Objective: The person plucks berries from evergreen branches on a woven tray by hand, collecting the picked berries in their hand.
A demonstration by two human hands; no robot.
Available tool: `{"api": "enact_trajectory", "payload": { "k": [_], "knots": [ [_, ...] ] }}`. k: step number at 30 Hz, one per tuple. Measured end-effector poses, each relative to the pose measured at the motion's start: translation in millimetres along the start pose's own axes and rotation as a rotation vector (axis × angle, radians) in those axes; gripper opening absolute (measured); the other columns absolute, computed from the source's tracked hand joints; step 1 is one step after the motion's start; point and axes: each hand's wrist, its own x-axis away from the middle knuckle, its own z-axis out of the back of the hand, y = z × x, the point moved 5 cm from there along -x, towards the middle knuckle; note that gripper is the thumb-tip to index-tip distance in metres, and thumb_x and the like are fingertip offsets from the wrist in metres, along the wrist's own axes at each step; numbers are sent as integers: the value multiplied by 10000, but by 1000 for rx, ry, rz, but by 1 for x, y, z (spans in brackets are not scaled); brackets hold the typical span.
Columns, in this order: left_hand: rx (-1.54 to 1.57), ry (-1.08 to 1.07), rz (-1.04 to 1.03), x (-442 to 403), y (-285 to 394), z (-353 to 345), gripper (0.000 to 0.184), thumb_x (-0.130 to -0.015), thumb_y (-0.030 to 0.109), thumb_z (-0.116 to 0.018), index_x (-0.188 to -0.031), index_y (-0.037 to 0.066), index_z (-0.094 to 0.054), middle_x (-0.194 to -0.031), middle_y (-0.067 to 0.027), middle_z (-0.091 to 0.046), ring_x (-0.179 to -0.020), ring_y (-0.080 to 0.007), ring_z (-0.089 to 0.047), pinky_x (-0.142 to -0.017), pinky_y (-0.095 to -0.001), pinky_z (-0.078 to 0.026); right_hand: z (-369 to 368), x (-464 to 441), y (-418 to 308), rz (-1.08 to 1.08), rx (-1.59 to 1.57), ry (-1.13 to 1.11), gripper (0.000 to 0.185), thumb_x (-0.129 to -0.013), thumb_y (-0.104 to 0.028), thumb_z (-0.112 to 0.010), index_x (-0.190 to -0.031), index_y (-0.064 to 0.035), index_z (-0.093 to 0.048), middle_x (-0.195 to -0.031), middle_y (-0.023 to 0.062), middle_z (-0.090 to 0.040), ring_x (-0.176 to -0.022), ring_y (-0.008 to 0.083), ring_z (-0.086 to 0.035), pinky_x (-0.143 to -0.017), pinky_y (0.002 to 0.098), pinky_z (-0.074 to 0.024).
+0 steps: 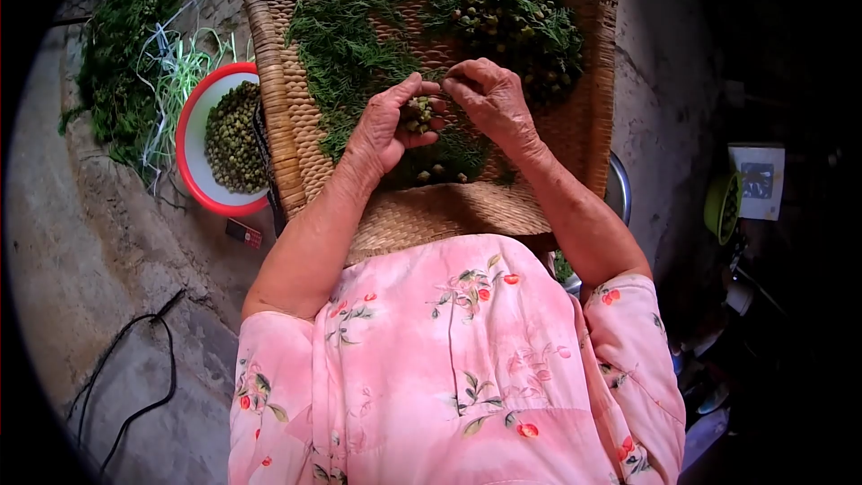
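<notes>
The person's left hand (391,121) is half curled, palm up, cupping a small cluster of round green pods (416,114). The right hand (492,101) is drawn into a narrow pinch just beside the left fingertips; whether anything sits between its fingers is too small to tell. Both hands are above a woven tray (285,126) that spreads out in front of the person. On it, feathery green sprigs (341,49) lie at left, and a darker heap of pod-bearing sprigs (521,31) at right. Left of the tray, a red-rimmed basin (186,139) holds many loose pods (235,139).
</notes>
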Motion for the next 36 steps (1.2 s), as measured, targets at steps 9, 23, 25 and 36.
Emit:
{"api": "enact_trajectory", "payload": {
  "k": [9,23,25,36],
  "knots": [
    [181,146,-131,-3,19,17,323,-897,361,-536,-1028,69,-580,-870,-72,-628,-704,-166,-619,-523,-264,-533,-10,11,-11,43,137,-441,146,-749,-41,-646,-889,-28,-608,-779,126,-621,-707,246,-612,-654,331,-492],
    [167,176,-119,-2,17,18,320,-887,364,-554,-1020,74,-583,-867,-77,-634,-714,-172,-624,-522,-267,-534,-68,68,-18,516,512,-778,143,-787,-112,-505,-871,-37,-593,-918,156,-521,-774,302,-604,-614,388,-500],
    [171,168,-116,-3,16,18,323,-887,367,-553,-1020,74,-582,-865,-76,-634,-715,-171,-624,-524,-267,-535,-66,63,-14,358,417,-783,133,-774,-87,-509,-866,-27,-585,-882,161,-521,-769,317,-596,-620,401,-500],
    [160,194,-122,-3,14,20,309,-887,354,-554,-1010,72,-591,-874,-82,-635,-711,-180,-622,-528,-274,-538,-80,70,-12,212,429,-819,102,-741,-76,-537,-777,-24,-617,-842,154,-572,-788,309,-603,-661,397,-507]
  ]
}}
